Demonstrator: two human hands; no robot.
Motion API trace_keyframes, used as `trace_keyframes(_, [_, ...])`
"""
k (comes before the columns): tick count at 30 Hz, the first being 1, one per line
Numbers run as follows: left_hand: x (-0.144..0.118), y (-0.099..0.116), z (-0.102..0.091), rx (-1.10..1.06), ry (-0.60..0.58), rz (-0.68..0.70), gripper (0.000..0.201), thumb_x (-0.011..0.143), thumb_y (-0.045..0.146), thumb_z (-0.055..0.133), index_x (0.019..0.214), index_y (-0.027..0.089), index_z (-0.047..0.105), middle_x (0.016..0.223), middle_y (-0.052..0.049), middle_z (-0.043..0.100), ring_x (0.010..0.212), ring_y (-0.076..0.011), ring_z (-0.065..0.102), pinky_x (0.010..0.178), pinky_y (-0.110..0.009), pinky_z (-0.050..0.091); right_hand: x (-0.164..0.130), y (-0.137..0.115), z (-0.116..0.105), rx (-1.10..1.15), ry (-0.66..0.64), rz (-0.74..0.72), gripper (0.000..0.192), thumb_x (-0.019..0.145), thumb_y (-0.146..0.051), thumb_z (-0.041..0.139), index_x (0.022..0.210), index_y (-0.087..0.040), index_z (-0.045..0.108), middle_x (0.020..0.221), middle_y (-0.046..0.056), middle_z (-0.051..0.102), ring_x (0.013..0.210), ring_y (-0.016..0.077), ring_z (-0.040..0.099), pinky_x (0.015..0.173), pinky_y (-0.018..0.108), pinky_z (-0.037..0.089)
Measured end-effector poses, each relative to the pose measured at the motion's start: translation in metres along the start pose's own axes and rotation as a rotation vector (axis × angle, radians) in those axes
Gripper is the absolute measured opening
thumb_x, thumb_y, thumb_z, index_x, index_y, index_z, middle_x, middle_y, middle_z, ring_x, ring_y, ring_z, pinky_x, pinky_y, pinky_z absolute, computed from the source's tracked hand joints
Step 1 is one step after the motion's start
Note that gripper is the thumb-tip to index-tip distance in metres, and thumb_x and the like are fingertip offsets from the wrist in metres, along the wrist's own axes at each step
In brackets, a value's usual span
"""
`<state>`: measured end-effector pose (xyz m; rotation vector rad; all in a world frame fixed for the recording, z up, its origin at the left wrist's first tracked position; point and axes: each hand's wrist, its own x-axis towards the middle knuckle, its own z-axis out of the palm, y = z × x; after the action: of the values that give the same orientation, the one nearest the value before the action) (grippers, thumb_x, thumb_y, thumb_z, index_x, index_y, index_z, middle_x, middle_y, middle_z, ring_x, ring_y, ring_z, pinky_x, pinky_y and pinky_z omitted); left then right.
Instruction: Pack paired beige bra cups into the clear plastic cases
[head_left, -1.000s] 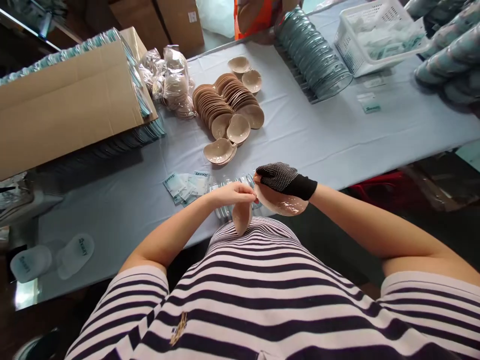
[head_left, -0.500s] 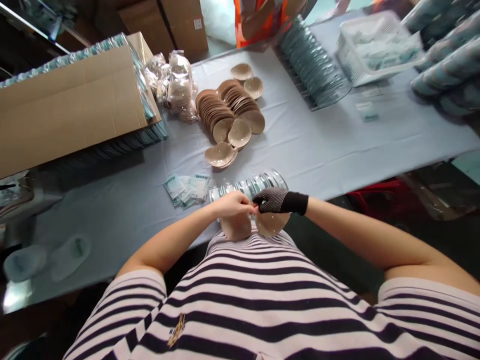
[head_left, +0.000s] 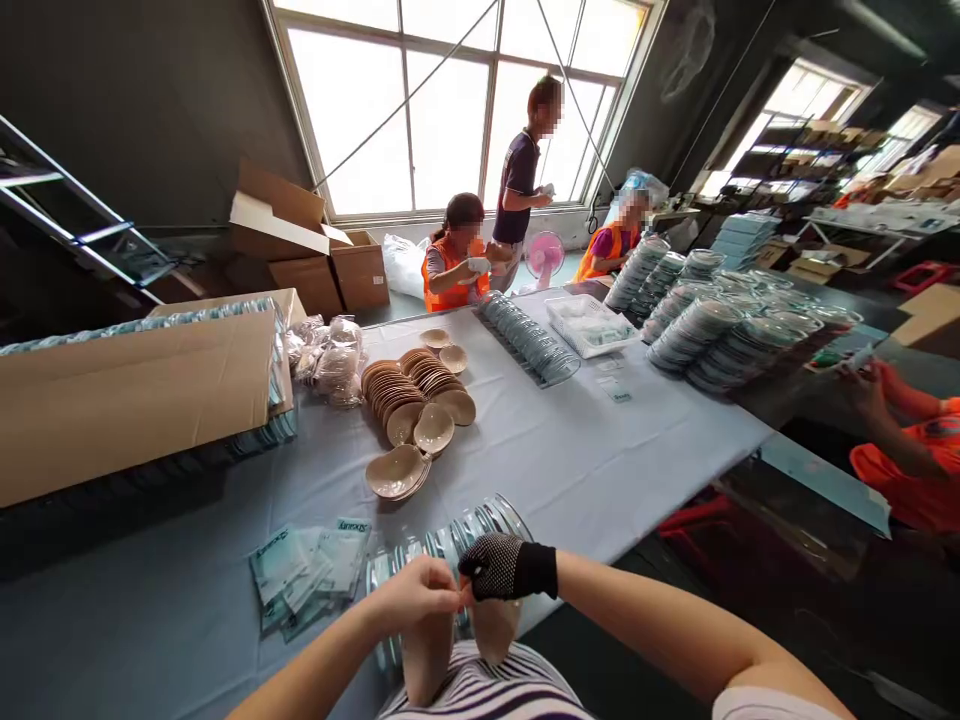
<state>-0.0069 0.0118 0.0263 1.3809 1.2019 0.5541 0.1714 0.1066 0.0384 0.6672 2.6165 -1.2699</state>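
Note:
My left hand [head_left: 416, 588] is bare and pinches the top of a beige silicone cup [head_left: 426, 655] that hangs down in front of my striped shirt. My right hand [head_left: 501, 566] wears a black dotted glove and pinches a second beige cup [head_left: 493, 628] beside the first. The two hands touch at the fingertips above the table's near edge. Just behind them lies a row of clear round plastic shells [head_left: 457, 540], and to the left a small pile of blue-and-white packets [head_left: 309, 572].
Fanned stacks of beige cups [head_left: 411, 400] lie mid-table on the pale blue cloth [head_left: 600, 450]. A long cardboard box [head_left: 135, 395] sits left, a white basket [head_left: 589, 325] and stacks of clear shells [head_left: 697, 325] far right. Co-workers in orange vests stand at the far end and at the right.
My head has tilted up, so the room, windows and co-workers came into view. Both hands stay together holding the two cups, now lower in the picture.

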Motion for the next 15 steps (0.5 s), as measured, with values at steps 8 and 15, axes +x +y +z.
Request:
trace_keyframes(8, [-0.007,-0.002,-0.004,-0.348,-0.105,0.046,0.042,0.063,0.052,0.08,0.063,0.013,0.065,0.073,-0.002,0.061,0.076,-0.0137,0.053,0.071,-0.025,0.04,-0.001,-0.001,-0.012,-0.047,0.024,-0.325,0.013,0.083,-0.025,0.065,0.08,-0.014,0.07,0.08,0.003,0.069,0.077,0.013,0.058,0.076,0.024,0.047])
trace_keyframes(15, [0.003,-0.027,0.006,-0.604,-0.04,0.03,0.045,0.059,0.053,0.083,0.066,0.013,0.065,0.075,-0.003,0.062,0.075,-0.013,0.056,0.074,-0.026,0.044,0.001,-0.01,-0.02,-0.261,0.167,-0.44,0.011,0.084,-0.029,0.065,0.083,-0.017,0.067,0.088,0.005,0.072,0.086,0.0164,0.063,0.109,0.042,0.037])
